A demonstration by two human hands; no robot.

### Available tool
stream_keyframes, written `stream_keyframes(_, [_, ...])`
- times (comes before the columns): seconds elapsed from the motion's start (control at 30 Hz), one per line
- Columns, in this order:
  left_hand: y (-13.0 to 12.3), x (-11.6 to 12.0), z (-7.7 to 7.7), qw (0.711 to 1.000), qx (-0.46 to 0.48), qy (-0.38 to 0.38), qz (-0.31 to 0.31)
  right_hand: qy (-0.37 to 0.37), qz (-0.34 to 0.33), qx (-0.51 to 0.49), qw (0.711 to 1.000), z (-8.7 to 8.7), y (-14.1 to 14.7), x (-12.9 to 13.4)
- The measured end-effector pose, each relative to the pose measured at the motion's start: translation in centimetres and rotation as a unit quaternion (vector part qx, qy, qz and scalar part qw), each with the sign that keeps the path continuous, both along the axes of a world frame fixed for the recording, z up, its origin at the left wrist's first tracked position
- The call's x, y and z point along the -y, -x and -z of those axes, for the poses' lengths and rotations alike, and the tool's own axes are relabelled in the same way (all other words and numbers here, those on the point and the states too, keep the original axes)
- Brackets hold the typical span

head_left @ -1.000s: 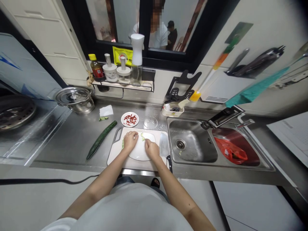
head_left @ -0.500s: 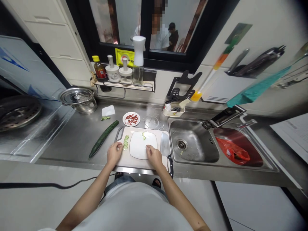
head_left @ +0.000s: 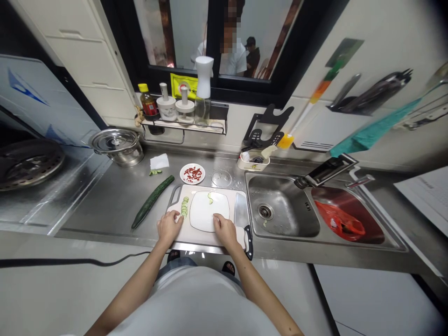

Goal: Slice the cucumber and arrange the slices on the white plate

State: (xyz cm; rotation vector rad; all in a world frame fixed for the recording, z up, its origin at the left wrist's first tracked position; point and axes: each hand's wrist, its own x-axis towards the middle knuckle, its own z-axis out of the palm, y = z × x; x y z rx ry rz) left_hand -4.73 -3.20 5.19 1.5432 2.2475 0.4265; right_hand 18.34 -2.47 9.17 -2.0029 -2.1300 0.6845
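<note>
My left hand (head_left: 169,227) is at the left side of the pale cutting board (head_left: 205,240), fingertips at the lower end of a row of overlapping cucumber slices (head_left: 184,205). Its thumb and fingers look slightly apart. Over the right part of a white square plate (head_left: 201,217), my right hand (head_left: 224,230) has its fingertips pinched together; whatever they hold is too small to make out. A few cucumber slices (head_left: 210,199) lie near the plate's far edge. A kitchen knife (head_left: 241,210) rests along the board's right side, its black handle toward me.
A whole cucumber (head_left: 153,201) lies left of the board. Behind stand a small plate of chopped red pieces (head_left: 192,174), a white paper (head_left: 159,161) and a lidded steel pot (head_left: 121,148). On the right is the sink (head_left: 283,219), with a red plastic bag (head_left: 341,221) in its second basin.
My left hand has moved right and slightly down, its fingertips coming to the near end of the cucumber slices. My right hand stays over the plate. The view has shifted slightly.
</note>
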Motion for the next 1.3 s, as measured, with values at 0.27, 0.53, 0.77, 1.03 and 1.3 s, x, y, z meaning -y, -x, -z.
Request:
stream_keyframes(0.27, [-0.3, -0.1, 0.5, 1.000, 0.008, -0.015, -0.004, 0.002, 0.002, 0.001, 1.000, 0.1, -0.1, 0.5])
stream_keyframes(0.53, [-0.4, -0.3, 1.2, 0.989, 0.128, -0.073, -0.028, -0.008, 0.000, -0.017, 1.000, -0.1, -0.1, 0.5])
stream_keyframes(0.77, [-1.0, -1.5, -1.7, 0.922, 0.368, -0.086, -0.080, -0.038, 0.011, -0.076, 0.996, -1.0, 0.3, -0.1])
stream_keyframes(1.03, [-2.8, -2.6, -6.2, 0.859, 0.508, -0.059, -0.027, -0.077, 0.013, -0.269, 0.960, -4.1, 2.0, -3.3])
stream_keyframes(1.3, [-4.1, -2.9, -8.7, 0.862, 0.505, -0.036, 0.039, -0.075, -0.084, -0.321, 0.940, -5.9, 2.8, -4.6])
